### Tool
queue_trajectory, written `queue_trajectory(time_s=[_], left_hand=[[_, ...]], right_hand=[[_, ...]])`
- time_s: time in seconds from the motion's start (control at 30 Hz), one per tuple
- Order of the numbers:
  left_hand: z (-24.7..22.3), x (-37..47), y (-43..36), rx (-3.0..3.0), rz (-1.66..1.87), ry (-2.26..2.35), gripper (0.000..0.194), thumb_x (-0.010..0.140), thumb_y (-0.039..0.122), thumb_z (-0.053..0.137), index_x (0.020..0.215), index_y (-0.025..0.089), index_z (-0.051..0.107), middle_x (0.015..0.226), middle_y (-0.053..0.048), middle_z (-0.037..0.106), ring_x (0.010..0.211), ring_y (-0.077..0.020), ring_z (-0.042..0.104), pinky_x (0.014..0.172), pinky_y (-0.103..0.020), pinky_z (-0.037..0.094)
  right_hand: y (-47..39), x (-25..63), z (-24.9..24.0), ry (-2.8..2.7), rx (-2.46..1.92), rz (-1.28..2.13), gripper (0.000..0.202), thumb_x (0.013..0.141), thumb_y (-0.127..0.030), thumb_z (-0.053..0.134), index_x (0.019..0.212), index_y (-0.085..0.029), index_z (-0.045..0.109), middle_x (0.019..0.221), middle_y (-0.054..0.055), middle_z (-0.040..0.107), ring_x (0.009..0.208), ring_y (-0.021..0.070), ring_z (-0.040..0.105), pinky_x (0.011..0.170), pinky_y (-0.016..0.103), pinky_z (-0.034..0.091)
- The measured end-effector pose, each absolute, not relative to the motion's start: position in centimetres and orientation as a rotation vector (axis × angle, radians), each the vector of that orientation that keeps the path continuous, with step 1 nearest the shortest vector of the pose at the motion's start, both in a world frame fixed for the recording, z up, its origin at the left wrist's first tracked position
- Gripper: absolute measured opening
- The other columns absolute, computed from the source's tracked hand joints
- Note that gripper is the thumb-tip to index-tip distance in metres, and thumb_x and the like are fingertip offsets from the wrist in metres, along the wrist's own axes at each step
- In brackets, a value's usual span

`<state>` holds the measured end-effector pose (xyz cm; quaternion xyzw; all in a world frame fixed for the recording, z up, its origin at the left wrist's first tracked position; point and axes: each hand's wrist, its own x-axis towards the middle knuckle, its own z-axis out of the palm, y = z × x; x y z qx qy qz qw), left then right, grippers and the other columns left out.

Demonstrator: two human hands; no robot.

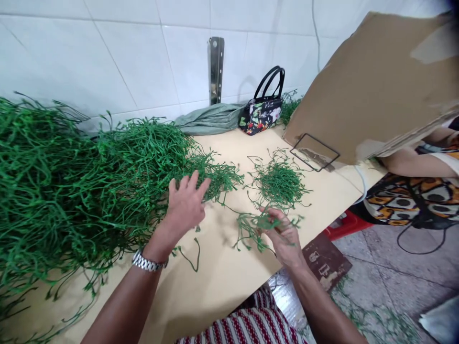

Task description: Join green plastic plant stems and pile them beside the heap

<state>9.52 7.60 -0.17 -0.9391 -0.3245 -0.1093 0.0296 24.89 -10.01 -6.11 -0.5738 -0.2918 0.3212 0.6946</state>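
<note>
Left hand: fingers spread, at one large stem pile, desk's left. Right hand: holds one bunch, front edge. One small heap just beyond.

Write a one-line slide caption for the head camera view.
Left hand at the edge of a large heap of green stems; right hand holding a small bunch.
</note>
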Motion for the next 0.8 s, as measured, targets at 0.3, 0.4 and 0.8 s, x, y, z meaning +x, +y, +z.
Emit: queue_trajectory(time_s=[0.3,0.4,0.8], left_hand=[[-2.2,12.0,4.8,-3.239,-0.261,-0.209,0.023,0.076,0.009,0.046,0.079,0.019,0.066,0.112,-0.005,0.061,0.124,-0.0233,0.039,0.111,-0.047,0.011],[-2.3,12.2,5.8,-3.306,-0.219,-0.259,0.027,0.08,0.01,0.039,0.071,0.019,0.063,0.08,-0.002,0.065,0.096,-0.0157,0.055,0.11,-0.04,0.019],[-1.7,12.3,5.7,-3.257,-0.451,-0.247,0.027,0.078,0.007,0.038,0.074,0.019,0.062,0.071,-0.003,0.063,0.077,-0.017,0.057,0.099,-0.044,0.033]], right_hand=[[-10.6,24.4,-6.6,-0.808,-1.416,0.862,0.023,0.078,-0.032,0.059,0.098,-0.02,0.057,0.077,0.001,0.058,0.064,0.0116,0.058,0.062,0.025,0.05],[-11.4,26.0,-6.2,-1.028,-1.556,0.821,0.035,0.081,-0.028,0.055,0.115,-0.022,0.052,0.092,0.005,0.06,0.076,0.0141,0.059,0.066,0.027,0.05],[-6.1,23.8,-1.2,-1.729,-1.907,0.382,0.014,0.075,-0.014,0.052,0.061,-0.017,0.051,0.057,-0.003,0.048,0.052,0.0084,0.039,0.052,0.021,0.029]])
